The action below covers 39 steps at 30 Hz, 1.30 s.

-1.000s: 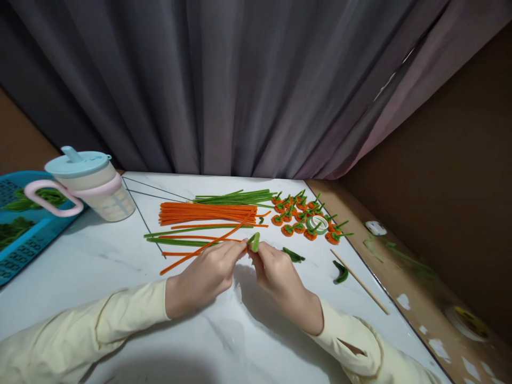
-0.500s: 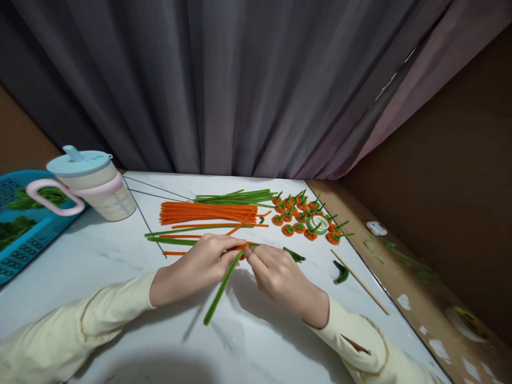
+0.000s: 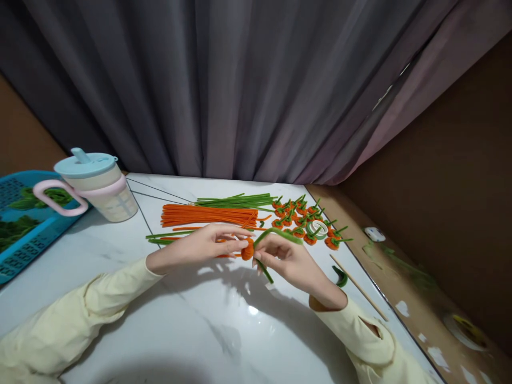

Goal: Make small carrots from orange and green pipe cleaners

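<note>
My left hand grips a small orange pipe-cleaner pumpkin between thumb and fingertips, above the white table. Just right of it, my right hand has its fingers closed on a green pipe cleaner. One end of that green piece arches over the knuckles; another green length sticks out below the thumb. Its join with the pumpkin is partly hidden by the fingers. Beyond my hands lie a bundle of orange pipe cleaners and a bundle of green pipe cleaners.
Finished orange pumpkins with green stems crowd the right back around a tape roll. A thin wooden stick and a curled dark green piece lie at right. A lidded cup and blue basket stand left.
The orange pumpkin has turned in my fingers and now shows clearly. My right hand has moved slightly right, and the green pipe cleaner that hung toward me now arches over it.
</note>
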Each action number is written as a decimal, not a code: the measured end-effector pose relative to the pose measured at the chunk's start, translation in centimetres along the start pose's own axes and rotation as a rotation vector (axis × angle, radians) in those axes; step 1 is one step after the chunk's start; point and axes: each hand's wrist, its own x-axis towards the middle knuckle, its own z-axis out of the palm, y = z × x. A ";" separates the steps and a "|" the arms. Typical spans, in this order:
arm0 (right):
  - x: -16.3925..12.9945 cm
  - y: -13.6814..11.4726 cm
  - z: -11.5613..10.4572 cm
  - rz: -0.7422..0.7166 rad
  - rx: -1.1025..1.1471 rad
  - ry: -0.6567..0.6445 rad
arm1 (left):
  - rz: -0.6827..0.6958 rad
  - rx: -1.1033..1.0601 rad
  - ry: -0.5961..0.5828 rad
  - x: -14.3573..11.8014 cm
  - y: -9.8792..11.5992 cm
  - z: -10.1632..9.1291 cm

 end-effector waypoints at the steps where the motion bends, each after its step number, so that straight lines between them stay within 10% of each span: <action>1: 0.1 -0.1 -0.1 0.062 0.104 -0.018 | -0.010 -0.064 -0.011 0.1 -0.1 0.2; 10: 0.5 0.8 0.4 0.114 0.298 -0.078 | -0.029 -0.196 0.108 -0.4 0.0 1.5; 19: -0.4 0.7 0.2 -0.387 -0.542 0.224 | 0.006 -0.241 0.275 -0.2 -1.3 2.0; 31: -1.0 0.2 0.4 -0.570 -0.440 0.136 | 0.178 -0.054 0.069 -1.6 -0.7 1.1; 39: -1.1 0.1 0.8 -0.694 -0.474 0.120 | 0.049 -0.308 0.039 -1.1 -1.0 1.4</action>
